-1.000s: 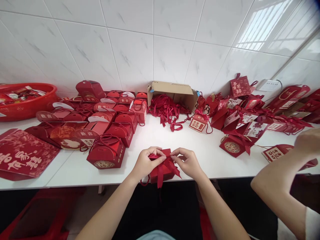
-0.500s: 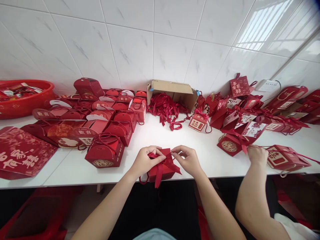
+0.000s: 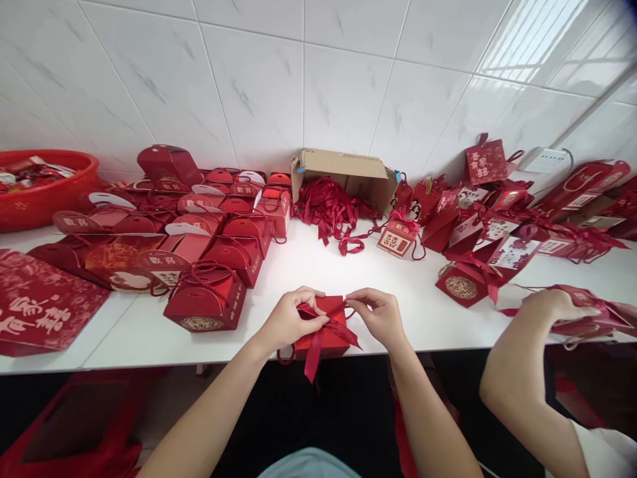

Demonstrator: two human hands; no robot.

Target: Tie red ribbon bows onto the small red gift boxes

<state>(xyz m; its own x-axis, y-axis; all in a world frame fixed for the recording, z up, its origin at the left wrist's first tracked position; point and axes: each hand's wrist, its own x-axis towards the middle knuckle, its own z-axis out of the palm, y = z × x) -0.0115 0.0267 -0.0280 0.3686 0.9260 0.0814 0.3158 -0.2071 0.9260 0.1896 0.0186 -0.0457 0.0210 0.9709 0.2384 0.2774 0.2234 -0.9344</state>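
Note:
A small red gift box [image 3: 323,338] sits at the near edge of the white table [image 3: 328,272], with a dark red ribbon [image 3: 318,345] draped over it and hanging down its front. My left hand [image 3: 291,318] is closed, pinching the ribbon on the box's left top. My right hand [image 3: 378,315] is closed too, pinching the ribbon's other strand at the box's right top. The ribbon stretches between the two hands.
Many red gift boxes [image 3: 209,232] crowd the left of the table, with a red basket [image 3: 40,189] far left. A cardboard box [image 3: 348,172] spilling red ribbons stands at the wall. More red bags [image 3: 478,226] lie right, where another person's hand [image 3: 552,309] holds a red bag.
My hands have drawn slightly apart, pulling the ribbon taut over the box. The other person's hand has moved right and taken hold of a red bag at the table edge.

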